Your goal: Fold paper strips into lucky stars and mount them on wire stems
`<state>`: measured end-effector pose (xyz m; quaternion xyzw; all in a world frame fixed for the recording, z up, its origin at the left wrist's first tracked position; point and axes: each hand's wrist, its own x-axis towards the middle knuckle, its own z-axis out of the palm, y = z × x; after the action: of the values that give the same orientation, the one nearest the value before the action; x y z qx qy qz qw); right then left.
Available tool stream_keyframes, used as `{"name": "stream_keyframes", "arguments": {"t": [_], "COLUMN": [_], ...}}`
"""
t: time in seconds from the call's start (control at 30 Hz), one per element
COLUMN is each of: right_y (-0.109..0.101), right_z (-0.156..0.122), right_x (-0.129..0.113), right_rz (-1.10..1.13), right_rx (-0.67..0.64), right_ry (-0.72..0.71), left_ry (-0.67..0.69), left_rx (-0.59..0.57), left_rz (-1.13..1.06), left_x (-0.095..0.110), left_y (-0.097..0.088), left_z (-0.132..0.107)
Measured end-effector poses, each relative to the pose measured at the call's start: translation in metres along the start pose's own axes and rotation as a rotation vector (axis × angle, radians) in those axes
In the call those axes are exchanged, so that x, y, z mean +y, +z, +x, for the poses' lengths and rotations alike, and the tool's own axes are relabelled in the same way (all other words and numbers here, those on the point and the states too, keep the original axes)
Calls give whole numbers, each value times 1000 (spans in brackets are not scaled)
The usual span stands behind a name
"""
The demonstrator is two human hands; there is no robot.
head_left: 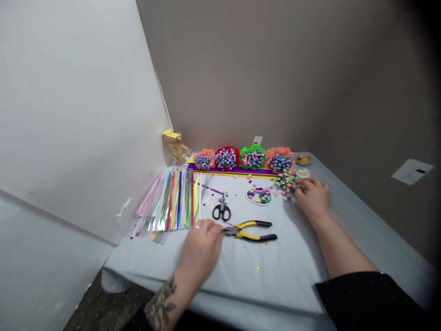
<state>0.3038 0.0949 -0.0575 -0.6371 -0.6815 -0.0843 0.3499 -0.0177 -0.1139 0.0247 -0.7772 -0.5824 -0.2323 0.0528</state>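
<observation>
My right hand [313,197] is at the right of the table, its fingers closed on a bunch of small folded paper stars [286,181] in mixed colours. My left hand [203,241] is blurred near the front, fingers curled beside the jaws of the yellow-and-black pliers [251,231]; whether it touches them or holds anything I cannot tell. Behind the pliers lie black-handled scissors [222,209], blades pointing away. A small white-rimmed dish [259,196] of coloured stars sits between the scissors and my right hand.
Clear sleeves of shiny paper strips [175,200] lie at the left. Along the back stand several ruffled star bouquets [253,157] on purple sheets [237,170]. A tan jug-like object [176,146] is at the back left, a yellowish object [303,159] at the back right. Walls enclose the table.
</observation>
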Motion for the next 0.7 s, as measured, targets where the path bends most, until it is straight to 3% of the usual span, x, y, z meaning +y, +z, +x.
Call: {"name": "stream_keyframes", "arguments": {"t": [0.03,0.1,0.23,0.43,0.53,0.7], "right_y": [1,2,1,-5,-5,-5], "right_z": [-1,-3,-9,-13,-13,-11], "right_x": [-4,-14,-29,-36,-36,-37], "right_rz": [9,24,75,123,150,152], "right_rx": [7,23,6,-11,-9,-20], "right_ry": [-21,-57,-116,-137,-145,-144], "left_ry": [-160,-320,-463,-618,-671,-702], "left_rx": [-87,-216,-333,-376,-354,-242], "left_rz": [87,196,231,164,65,-237], "left_x": [-12,-33,-54,-81,-96,-116], "left_y": [2,6,14,37,41,32], "left_z": [4,14,43,78,81,76]}}
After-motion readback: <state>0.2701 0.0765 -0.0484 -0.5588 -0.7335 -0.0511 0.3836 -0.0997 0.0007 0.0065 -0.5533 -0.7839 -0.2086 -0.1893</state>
